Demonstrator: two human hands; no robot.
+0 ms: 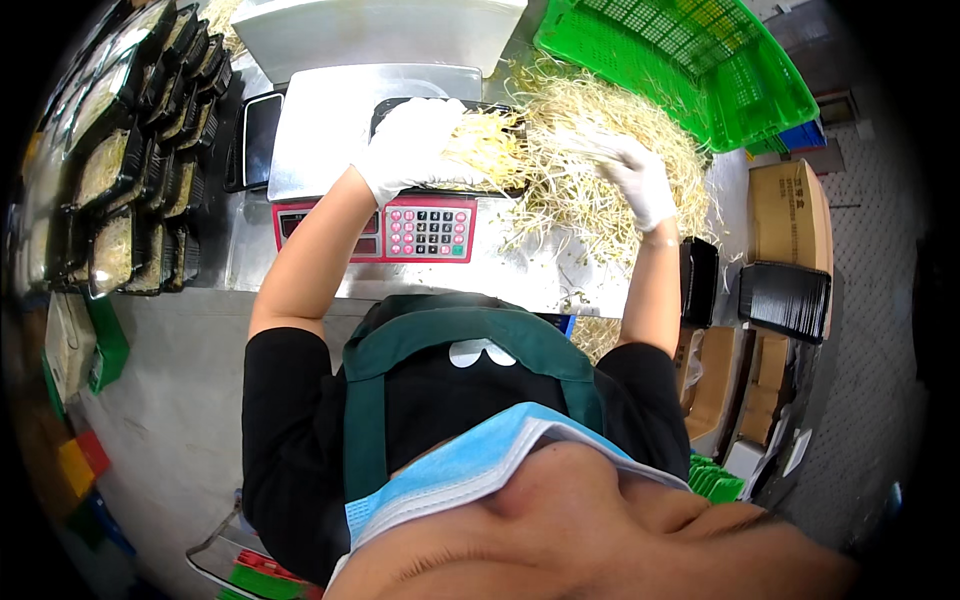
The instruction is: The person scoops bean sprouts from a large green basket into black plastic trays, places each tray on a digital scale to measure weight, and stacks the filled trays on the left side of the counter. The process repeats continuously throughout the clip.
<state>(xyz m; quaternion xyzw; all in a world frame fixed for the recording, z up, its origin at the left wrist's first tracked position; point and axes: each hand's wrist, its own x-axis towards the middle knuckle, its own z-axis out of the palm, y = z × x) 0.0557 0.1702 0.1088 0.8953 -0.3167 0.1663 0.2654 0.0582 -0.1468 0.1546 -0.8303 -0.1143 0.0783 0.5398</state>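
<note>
My left hand (420, 142), in a white glove, lies over the left part of a black plastic tray (384, 106). Pale yellow bean sprouts (491, 146) fill the tray's visible right part. Beneath it is the metal pan (315, 135) of an electronic scale, whose red-edged keypad (429, 231) faces me. Over on the right, my right hand (634, 172), also gloved, reaches into a large heap of loose sprouts (585, 112). Its fingertips blend with the sprouts, so any grip there is unclear. Glare blurs the left fingers, and whether they hold anything is hidden.
Stacked black trays of sprouts (112, 169) stand at the left, beside a dark tablet-like device (262, 135). A green perforated crate (757, 105) tilts behind the heap. Empty black trays (786, 300) and a cardboard box (784, 214) are at the right. A white box (375, 37) stands behind the scale.
</note>
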